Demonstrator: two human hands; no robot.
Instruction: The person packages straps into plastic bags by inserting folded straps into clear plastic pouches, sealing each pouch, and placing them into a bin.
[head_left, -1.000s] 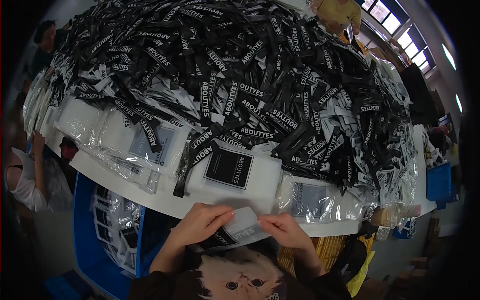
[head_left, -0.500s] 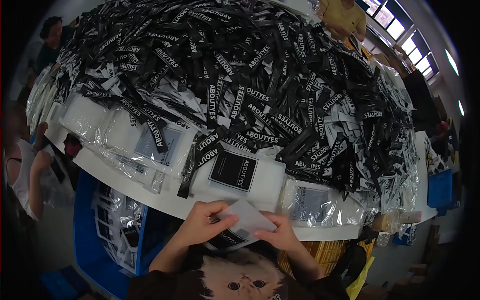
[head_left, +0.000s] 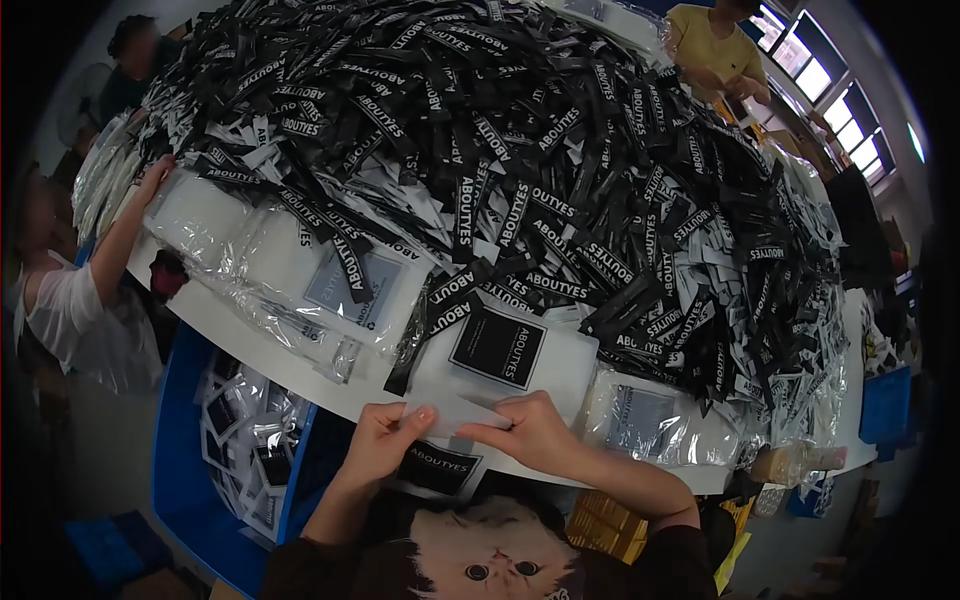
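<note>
A translucent plastic bag with a black "ABOUTYES" panel (head_left: 438,470) hangs at the table's front edge, in front of my body. My left hand (head_left: 383,440) pinches its pale upper part at the left, thumb on top. At the right side, my right hand (head_left: 532,432) is closed on the same upper part with thumb and fingers. Just beyond both hands lies a stack of similar frosted bags (head_left: 570,365), its black printed square facing up. Whether anything is inside the held bag I cannot tell.
A large heap of black "ABOUTYES" strip packets (head_left: 560,140) covers the table (head_left: 250,350). Wrapped bag stacks (head_left: 335,285) lie left and right. A blue bin (head_left: 172,470) with packed bags stands below left. A yellow crate (head_left: 606,525) is below right. Other people work around the table.
My right hand has moved up and in over the bag's top, and the pale upper part now lies flatter. The view has shifted. At the left, another person's arm now reaches to the table.
</note>
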